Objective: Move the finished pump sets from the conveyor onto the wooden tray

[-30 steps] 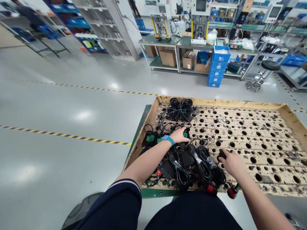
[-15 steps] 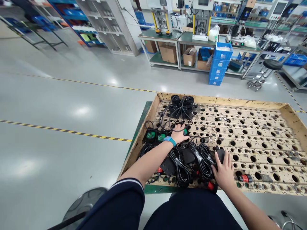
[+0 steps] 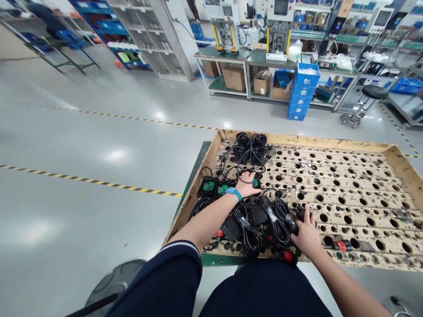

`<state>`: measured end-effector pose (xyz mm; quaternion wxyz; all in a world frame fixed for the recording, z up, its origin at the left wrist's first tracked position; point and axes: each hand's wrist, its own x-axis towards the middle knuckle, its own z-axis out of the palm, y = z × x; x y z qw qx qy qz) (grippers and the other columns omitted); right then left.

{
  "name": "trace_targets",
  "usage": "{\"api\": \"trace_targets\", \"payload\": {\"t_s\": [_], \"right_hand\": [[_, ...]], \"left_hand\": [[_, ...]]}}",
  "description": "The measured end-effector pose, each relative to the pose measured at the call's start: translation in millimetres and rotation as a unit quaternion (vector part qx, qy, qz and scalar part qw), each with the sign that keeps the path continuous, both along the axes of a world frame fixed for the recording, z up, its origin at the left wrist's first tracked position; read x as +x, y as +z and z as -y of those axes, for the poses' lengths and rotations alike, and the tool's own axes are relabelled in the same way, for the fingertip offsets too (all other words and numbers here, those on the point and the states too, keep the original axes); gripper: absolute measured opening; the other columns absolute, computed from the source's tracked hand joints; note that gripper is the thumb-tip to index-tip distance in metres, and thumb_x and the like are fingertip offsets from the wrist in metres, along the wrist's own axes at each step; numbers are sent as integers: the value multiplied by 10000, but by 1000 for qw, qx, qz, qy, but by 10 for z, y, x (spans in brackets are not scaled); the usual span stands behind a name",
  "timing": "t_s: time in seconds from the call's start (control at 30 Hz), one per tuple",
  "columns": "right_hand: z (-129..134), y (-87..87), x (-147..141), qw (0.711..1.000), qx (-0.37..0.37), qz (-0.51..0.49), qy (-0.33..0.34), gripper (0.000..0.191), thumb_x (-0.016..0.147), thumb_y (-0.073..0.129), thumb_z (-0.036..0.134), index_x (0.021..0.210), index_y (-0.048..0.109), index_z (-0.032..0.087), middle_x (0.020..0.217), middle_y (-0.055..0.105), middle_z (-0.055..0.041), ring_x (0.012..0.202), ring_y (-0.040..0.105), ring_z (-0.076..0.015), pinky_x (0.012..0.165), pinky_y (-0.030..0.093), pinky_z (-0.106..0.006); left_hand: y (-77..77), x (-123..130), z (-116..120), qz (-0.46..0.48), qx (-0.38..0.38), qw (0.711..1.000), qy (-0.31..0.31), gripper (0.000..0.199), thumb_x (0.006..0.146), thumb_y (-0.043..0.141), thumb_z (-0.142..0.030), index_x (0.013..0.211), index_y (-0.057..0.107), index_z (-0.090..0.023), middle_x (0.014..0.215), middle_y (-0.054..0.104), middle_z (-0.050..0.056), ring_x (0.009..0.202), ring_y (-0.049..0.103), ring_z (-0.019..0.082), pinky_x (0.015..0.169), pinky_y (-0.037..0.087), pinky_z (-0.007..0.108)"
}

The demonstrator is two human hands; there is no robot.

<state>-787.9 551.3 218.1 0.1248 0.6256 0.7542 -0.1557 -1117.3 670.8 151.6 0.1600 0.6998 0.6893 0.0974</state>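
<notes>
My left hand [image 3: 247, 186], with a blue-banded watch on its wrist, lies around a black square housing with a green inside [image 3: 255, 182], its thumb and fingers on either side. Two similar green-centred housings [image 3: 209, 186] sit to its left. Lower right, my right hand [image 3: 306, 232] grips a small black box [image 3: 301, 213], mostly covered by the fingers and tilted. Between the hands lie tied coils of black cable [image 3: 276, 222] and a flat black box [image 3: 259, 215]. A black plug with a red band [image 3: 289, 256] is below the right hand.
Everything rests in a shallow wooden tray [image 3: 330, 140] with a perforated slatted floor. Round black parts with loose cables [image 3: 253, 147] stand at its back left. Another red-banded connector [image 3: 343, 245] lies right of my right hand. Stacked blue bins [image 3: 302, 92] and workbenches stand beyond.
The small black box under my right hand has turned, so its flat square face no longer shows. The red-banded connector beside it has shifted slightly right. My left hand stays put.
</notes>
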Motion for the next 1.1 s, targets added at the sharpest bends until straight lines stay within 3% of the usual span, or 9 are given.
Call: {"api": "trace_targets", "payload": {"t_s": [0.17, 0.3, 0.4, 0.5, 0.6, 0.67, 0.77, 0.97, 1.1], "right_hand": [[-51, 76, 166, 997, 67, 31, -26, 306, 776, 733, 316, 1028, 696, 145, 1672, 56, -199, 1433, 259, -511, 943, 497, -604], [-18, -24, 276, 995, 78, 53, 16, 456, 847, 699, 304, 1281, 654, 174, 1685, 11, -180, 1470, 165, -527, 973, 470, -621], [30, -61, 194, 993, 100, 50, 40, 583, 911, 654, 320, 1466, 529, 198, 1681, 67, -193, 1502, 87, -507, 1035, 397, -668], [100, -56, -71, 985, 159, -22, 57, 492, 995, 541, 383, 1412, 566, 122, 1642, 214, -226, 1493, 207, -435, 1134, 312, -623], [149, -91, -416, 982, 89, -127, 104, 545, 1022, 498, 440, 1412, 551, 64, 1464, 501, -227, 1332, 465, -337, 1122, 392, -461], [154, -130, -577, 987, 28, -129, 95, 619, 993, 556, 421, 1459, 500, 18, 1324, 610, -218, 1226, 532, -333, 1091, 423, -429], [146, -135, -602, 990, 3, -105, 92, 617, 953, 580, 313, 1481, 486, 8, 1292, 633, -203, 1195, 529, -338, 1086, 418, -410], [172, -8, -355, 993, -16, -84, 85, 603, 906, 575, 245, 1462, 517, 17, 1202, 667, -183, 1164, 532, -342, 1037, 449, -388], [222, -90, -406, 995, -13, -39, 93, 591, 954, 536, 252, 1481, 474, -9, 1248, 635, -216, 1184, 527, -347, 1008, 466, -396]], "left_hand": [[17, 28, 32, 3, 1, 1000, -2, 910, 637, 814, -588, 1398, 490, -208, 1324, 543, 146, 1233, 506, 361, 1054, 414, 456], [45, 59, 55, -4, -3, 1000, 6, 876, 662, 790, -599, 1397, 494, -224, 1302, 560, 142, 1219, 521, 362, 1036, 421, 468], [39, 61, 51, -13, -5, 1000, 3, 930, 648, 796, -622, 1418, 489, -202, 1321, 553, 159, 1227, 516, 365, 1044, 419, 464], [15, 49, 41, -18, -7, 1000, 0, 996, 626, 805, -645, 1446, 474, -188, 1348, 537, 173, 1245, 503, 371, 1061, 411, 470], [4, 37, 36, -22, -8, 1000, -1, 1007, 627, 805, -647, 1464, 460, -206, 1360, 531, 170, 1260, 495, 376, 1061, 412, 480], [9, 32, 38, -24, -9, 1000, 1, 1000, 633, 802, -646, 1466, 461, -209, 1352, 537, 166, 1259, 499, 374, 1059, 416, 476], [18, 34, 45, -19, -11, 1000, 1, 978, 641, 795, -649, 1457, 473, -216, 1339, 551, 154, 1252, 511, 367, 1062, 418, 469], [4, 93, 98, -6, -19, 1000, -8, 988, 617, 810, -636, 1455, 480, -229, 1349, 567, 149, 1262, 507, 379, 1083, 391, 485], [29, 140, 168, -11, -15, 1000, -12, 979, 645, 799, -598, 1475, 452, -214, 1377, 554, 177, 1295, 479, 406, 1094, 363, 509]]}}
